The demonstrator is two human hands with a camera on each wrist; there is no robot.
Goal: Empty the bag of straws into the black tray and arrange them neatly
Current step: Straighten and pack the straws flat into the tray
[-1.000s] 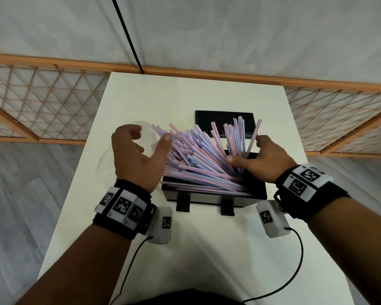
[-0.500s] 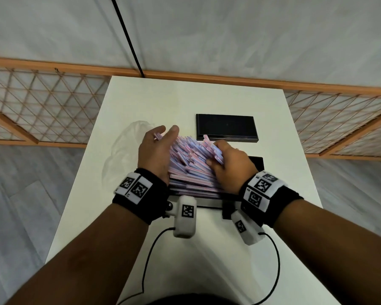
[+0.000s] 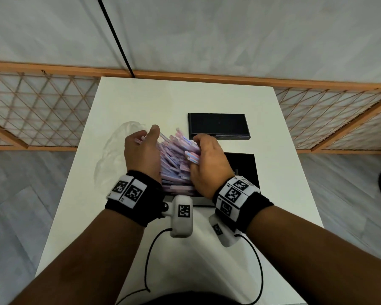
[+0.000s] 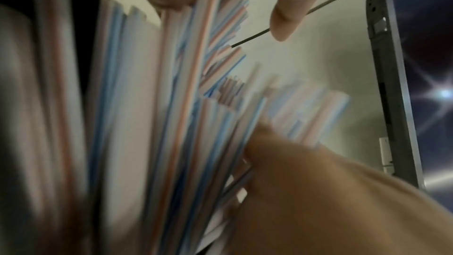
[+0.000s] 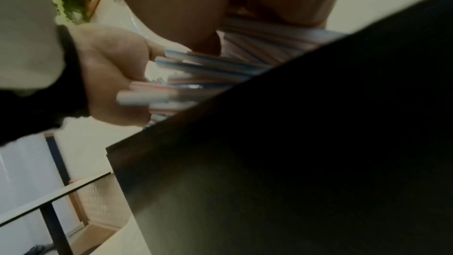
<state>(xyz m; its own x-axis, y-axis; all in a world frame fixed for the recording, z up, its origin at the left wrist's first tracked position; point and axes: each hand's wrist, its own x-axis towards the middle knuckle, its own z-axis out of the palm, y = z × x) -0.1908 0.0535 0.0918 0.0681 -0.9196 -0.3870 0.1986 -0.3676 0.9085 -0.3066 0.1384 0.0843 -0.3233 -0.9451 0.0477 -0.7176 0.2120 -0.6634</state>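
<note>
A thick bundle of pink, blue and white striped straws (image 3: pixel 176 159) stands slanted in the left part of the black tray (image 3: pixel 244 170). My left hand (image 3: pixel 146 137) grips the bundle's left side, thumb up and fingers curled past the far tips. My right hand (image 3: pixel 196 148) grips its right side, fingers curled over the straws. The left wrist view shows the straws (image 4: pixel 171 104) close and blurred, with my left fingertips (image 4: pixel 284 22) above them. In the right wrist view the tray wall (image 5: pixel 294 143) hides most of the straws (image 5: pixel 208 65).
The empty clear plastic bag (image 3: pixel 117 148) lies crumpled on the white table (image 3: pixel 185 95) left of my hands. A flat black rectangular lid (image 3: pixel 218 126) lies beyond the tray. Wrist camera cables trail over the near table. Wooden lattice railings border both sides.
A second ago the straws fanned out loosely with my hands wide apart. Both hands have moved inward and squeezed them into one tight bundle at the tray's left.
</note>
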